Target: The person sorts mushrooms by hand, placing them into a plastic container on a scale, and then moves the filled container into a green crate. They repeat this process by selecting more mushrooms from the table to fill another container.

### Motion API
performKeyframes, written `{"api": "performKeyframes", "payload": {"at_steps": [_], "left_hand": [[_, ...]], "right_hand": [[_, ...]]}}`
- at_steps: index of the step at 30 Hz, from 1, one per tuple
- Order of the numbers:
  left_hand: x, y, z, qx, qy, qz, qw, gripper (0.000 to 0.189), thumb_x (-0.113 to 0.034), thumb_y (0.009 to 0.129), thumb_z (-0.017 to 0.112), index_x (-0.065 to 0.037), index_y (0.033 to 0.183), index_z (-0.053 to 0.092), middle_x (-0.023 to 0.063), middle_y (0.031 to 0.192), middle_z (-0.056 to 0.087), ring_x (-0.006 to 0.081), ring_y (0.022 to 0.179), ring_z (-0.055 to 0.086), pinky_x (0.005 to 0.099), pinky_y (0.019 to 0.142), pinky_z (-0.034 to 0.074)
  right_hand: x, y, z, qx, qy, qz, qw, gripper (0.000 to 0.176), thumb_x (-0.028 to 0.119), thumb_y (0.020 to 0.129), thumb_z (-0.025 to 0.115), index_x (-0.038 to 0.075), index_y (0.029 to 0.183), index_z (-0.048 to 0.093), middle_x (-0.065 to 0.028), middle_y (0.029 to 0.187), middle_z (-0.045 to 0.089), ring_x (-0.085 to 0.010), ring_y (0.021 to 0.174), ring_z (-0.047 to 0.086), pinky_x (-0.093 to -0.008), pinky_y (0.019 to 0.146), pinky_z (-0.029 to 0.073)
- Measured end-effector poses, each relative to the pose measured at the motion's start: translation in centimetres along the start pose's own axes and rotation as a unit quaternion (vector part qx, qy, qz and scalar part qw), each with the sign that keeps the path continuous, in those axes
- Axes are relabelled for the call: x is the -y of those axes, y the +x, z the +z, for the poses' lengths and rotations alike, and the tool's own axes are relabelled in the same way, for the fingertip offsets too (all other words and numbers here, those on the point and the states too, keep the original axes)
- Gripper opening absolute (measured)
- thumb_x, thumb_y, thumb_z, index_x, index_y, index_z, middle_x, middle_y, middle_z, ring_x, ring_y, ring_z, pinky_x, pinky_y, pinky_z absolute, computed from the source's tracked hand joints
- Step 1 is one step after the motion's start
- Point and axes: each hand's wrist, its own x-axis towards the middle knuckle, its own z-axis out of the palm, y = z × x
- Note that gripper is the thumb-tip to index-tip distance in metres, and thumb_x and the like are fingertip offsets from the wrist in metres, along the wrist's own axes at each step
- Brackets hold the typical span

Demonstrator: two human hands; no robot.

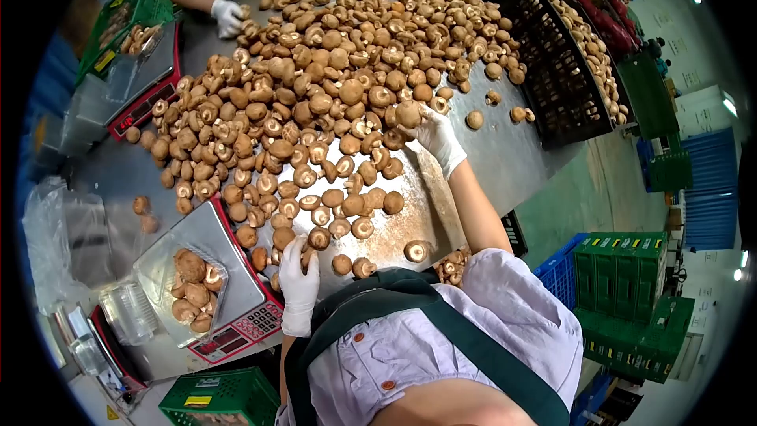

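A large heap of brown shiitake mushrooms (315, 59) covers the steel table, thinning to loose ones near me. My right hand (439, 140), in a white glove, reaches to the heap's right edge and grips a round-capped shiitake mushroom (408, 114) with its fingertips. Close to my body, my left hand (300, 280), also gloved, has its fingers curled about a mushroom (306, 255), mostly hidden by them. Left of that hand, a clear plastic tray (224, 274) holding several mushrooms rests on a scale (256, 322) with a red edge.
Across the table, a co-worker's gloved hands (228, 17) touch the heap. A second scale (146, 106) stands at the left, near plastic bags (59, 225) and stacked clear trays (128, 312). Black crates (556, 83) of mushrooms line the right side; green crates (619, 276) stand behind me.
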Motion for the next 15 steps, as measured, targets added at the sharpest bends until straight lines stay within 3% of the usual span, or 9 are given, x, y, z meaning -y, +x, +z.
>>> {"api": "performKeyframes", "payload": {"at_steps": [2, 4, 5, 8, 11, 12, 15], "left_hand": [[-0.2, 0.4, 0.2, 0.006, -0.003, 0.001, 1.000, 0.035, -0.004, 0.077, 0.060, -0.002, 0.111, 0.056, 0.0162, 0.111, 0.056, 0.0326, 0.103, 0.054, 0.0380, 0.089, 0.043], [-0.5, 0.3, 0.0, 0.006, -0.002, -0.001, 1.000, 0.035, -0.004, 0.077, 0.061, -0.002, 0.111, 0.056, 0.0152, 0.111, 0.057, 0.0318, 0.103, 0.054, 0.0379, 0.089, 0.043], [-0.4, 0.2, 0.0, 0.004, -0.001, -0.002, 1.000, 0.035, -0.004, 0.077, 0.061, -0.002, 0.111, 0.056, 0.0152, 0.111, 0.057, 0.0318, 0.103, 0.054, 0.0379, 0.089, 0.043], [-0.2, 0.1, 0.1, -0.006, 0.015, 0.009, 1.000, 0.035, -0.005, 0.077, 0.061, -0.003, 0.112, 0.056, 0.0148, 0.111, 0.057, 0.0311, 0.103, 0.055, 0.0377, 0.089, 0.043], [0.1, 0.0, 0.1, -0.005, 0.015, 0.009, 1.000, 0.035, -0.005, 0.077, 0.061, -0.003, 0.111, 0.056, 0.0151, 0.111, 0.057, 0.0316, 0.103, 0.055, 0.0379, 0.089, 0.043], [-0.1, 0.0, 0.0, -0.008, 0.015, 0.004, 1.000, 0.035, -0.005, 0.077, 0.061, -0.003, 0.111, 0.056, 0.0151, 0.111, 0.057, 0.0316, 0.103, 0.055, 0.0379, 0.089, 0.043], [-0.3, 0.2, -0.4, -0.001, 0.014, 0.001, 1.000, 0.033, -0.005, 0.077, 0.061, -0.002, 0.110, 0.056, 0.0155, 0.110, 0.057, 0.0322, 0.102, 0.055, 0.0382, 0.088, 0.043]], "right_hand": [[0.2, -0.6, 0.4, -0.015, 0.028, 0.007, 0.999, 0.043, 0.015, 0.089, 0.039, 0.001, 0.130, 0.037, -0.0216, 0.128, 0.044, -0.0349, 0.116, 0.048, -0.0510, 0.096, 0.043], [0.1, -0.1, -0.4, 0.091, 0.154, 0.051, 0.983, 0.043, 0.020, 0.090, 0.036, 0.000, 0.128, 0.037, -0.0209, 0.131, 0.042, -0.0354, 0.119, 0.046, -0.0536, 0.099, 0.040], [0.0, 0.2, -0.7, 0.093, 0.154, 0.052, 0.982, 0.043, 0.020, 0.090, 0.036, 0.000, 0.128, 0.037, -0.0209, 0.131, 0.042, -0.0354, 0.119, 0.046, -0.0536, 0.099, 0.040], [0.7, 0.0, 2.7, 0.007, 0.093, 0.032, 0.995, 0.042, 0.026, 0.091, 0.034, 0.000, 0.124, 0.040, -0.0193, 0.131, 0.045, -0.0345, 0.116, 0.049, -0.0535, 0.098, 0.040], [0.4, 1.5, 4.5, 0.001, 0.019, 0.023, 1.000, 0.036, 0.028, 0.091, 0.041, 0.004, 0.118, 0.045, -0.0184, 0.132, 0.043, -0.0336, 0.118, 0.047, -0.0547, 0.096, 0.040], [0.4, 2.3, 4.5, 0.058, -0.022, 0.029, 0.998, 0.035, 0.028, 0.093, 0.040, 0.004, 0.118, 0.045, -0.0166, 0.127, 0.049, -0.0320, 0.113, 0.052, -0.0512, 0.093, 0.043], [-0.6, 4.1, 5.0, 0.080, -0.062, 0.033, 0.994, 0.035, 0.025, 0.092, 0.037, 0.000, 0.114, 0.051, -0.0159, 0.122, 0.054, -0.0280, 0.104, 0.057, -0.0435, 0.088, 0.048]]}}
